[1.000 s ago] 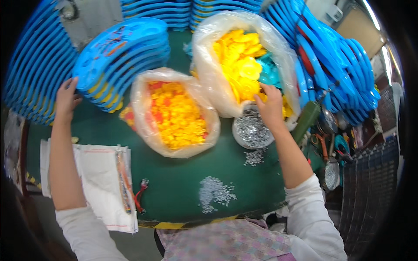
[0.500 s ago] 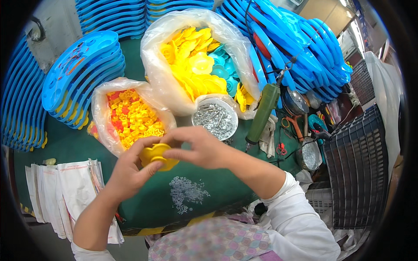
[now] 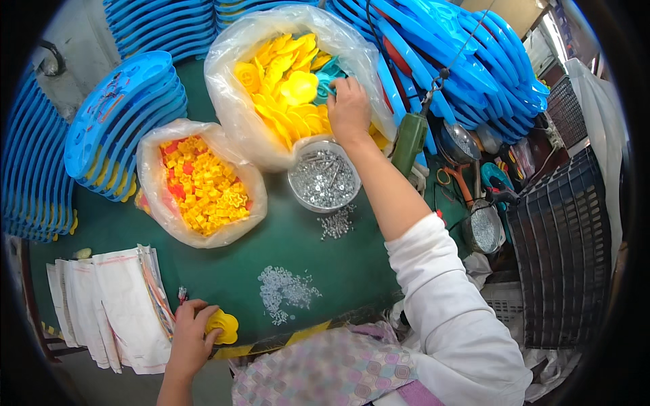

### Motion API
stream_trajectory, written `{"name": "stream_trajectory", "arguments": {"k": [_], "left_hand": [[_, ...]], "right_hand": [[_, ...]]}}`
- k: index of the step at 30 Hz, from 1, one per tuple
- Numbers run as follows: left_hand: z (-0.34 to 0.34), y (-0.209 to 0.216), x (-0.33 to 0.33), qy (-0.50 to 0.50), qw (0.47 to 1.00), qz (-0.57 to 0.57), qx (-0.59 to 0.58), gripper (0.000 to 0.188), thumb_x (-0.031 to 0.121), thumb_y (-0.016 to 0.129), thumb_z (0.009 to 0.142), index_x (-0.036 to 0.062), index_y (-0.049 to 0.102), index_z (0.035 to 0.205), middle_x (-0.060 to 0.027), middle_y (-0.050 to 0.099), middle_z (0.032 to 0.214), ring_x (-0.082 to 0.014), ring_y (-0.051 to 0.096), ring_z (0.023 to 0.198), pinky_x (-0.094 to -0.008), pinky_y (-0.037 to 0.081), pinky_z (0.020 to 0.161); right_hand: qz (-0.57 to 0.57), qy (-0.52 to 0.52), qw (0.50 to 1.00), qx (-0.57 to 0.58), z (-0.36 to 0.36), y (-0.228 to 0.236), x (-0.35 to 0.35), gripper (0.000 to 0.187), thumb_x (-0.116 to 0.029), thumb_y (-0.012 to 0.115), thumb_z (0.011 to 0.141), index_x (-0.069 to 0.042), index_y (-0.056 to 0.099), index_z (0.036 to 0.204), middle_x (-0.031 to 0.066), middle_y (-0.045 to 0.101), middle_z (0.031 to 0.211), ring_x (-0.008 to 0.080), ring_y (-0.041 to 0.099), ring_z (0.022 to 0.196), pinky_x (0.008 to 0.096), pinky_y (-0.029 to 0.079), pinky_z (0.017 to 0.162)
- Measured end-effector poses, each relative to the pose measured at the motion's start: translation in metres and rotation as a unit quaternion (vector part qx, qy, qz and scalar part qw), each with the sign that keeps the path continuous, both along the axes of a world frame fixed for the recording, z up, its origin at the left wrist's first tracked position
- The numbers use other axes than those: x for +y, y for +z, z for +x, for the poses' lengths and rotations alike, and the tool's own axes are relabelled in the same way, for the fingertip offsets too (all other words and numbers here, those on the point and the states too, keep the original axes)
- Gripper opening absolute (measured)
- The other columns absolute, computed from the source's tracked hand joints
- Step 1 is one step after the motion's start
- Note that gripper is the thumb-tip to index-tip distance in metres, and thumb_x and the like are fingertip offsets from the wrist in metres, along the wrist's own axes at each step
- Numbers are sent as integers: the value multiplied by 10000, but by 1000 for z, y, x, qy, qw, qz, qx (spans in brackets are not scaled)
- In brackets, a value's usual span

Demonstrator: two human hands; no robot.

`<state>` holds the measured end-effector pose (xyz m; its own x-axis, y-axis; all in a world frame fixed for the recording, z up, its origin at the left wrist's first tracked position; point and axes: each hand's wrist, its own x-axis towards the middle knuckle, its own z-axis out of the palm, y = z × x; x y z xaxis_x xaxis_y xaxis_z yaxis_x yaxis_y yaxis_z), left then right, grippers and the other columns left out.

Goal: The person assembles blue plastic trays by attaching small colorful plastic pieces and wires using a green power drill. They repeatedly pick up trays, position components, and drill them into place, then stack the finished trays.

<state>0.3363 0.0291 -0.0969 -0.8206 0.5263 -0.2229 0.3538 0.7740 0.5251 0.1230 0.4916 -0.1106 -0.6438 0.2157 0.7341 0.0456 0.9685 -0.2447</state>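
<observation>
Near the front edge of the table, my left hand [image 3: 191, 336] grips a yellow flower-shaped plastic piece [image 3: 225, 327] by its side. My right hand [image 3: 351, 111] reaches into the large clear plastic bag [image 3: 227, 101], its bent fingers on a teal flower-shaped piece [image 3: 329, 76]; the fingertips are partly hidden. Yellow flower-shaped pieces [image 3: 298, 88] fill most of that bag. Below my right wrist stands a bowl of screws [image 3: 325, 177], with a few loose screws [image 3: 336, 223] beside it. Small clear plastic bits [image 3: 284, 291] lie on the green table [image 3: 217, 271].
A smaller bag [image 3: 152, 159] holds small yellow and red pieces. Blue plastic trays stand in stacks [image 3: 122, 115] at the left and in a heap [image 3: 467, 68] at the back right. A green power screwdriver [image 3: 409, 142] hangs beside my right forearm. White cloth bags [image 3: 115, 298] lie front left.
My hands have parted. The left has carried the yellow flower-shaped piece down to the table's front edge. My right hand has let go of it and moved up into the large bag.
</observation>
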Motion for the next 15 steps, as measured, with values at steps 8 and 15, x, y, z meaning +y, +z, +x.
{"name": "stream_trajectory", "arguments": {"k": [8, 15], "left_hand": [[10, 3, 18, -7, 988, 42, 149, 445, 16, 783, 755, 27, 629, 1172, -171, 548, 1254, -399, 506, 1186, -496, 427, 1011], [-6, 14, 51, -89, 975, 87, 186, 418, 45, 792, 736, 44, 657, 1132, -159, 578, 1224, -394, 538, 1147, -496, 445, 975]], "right_hand": [[166, 465, 869, -40, 226, -12, -63, 234, -145, 699, 750, -81, 640, 967, 34, 544, 825, 190, 571, 735, 352, 475, 615], [26, 522, 825, -215, 258, -26, -43, 392, -273, 798, 799, -59, 629, 1080, 80, 588, 979, 264, 590, 861, 370, 500, 715]]}}
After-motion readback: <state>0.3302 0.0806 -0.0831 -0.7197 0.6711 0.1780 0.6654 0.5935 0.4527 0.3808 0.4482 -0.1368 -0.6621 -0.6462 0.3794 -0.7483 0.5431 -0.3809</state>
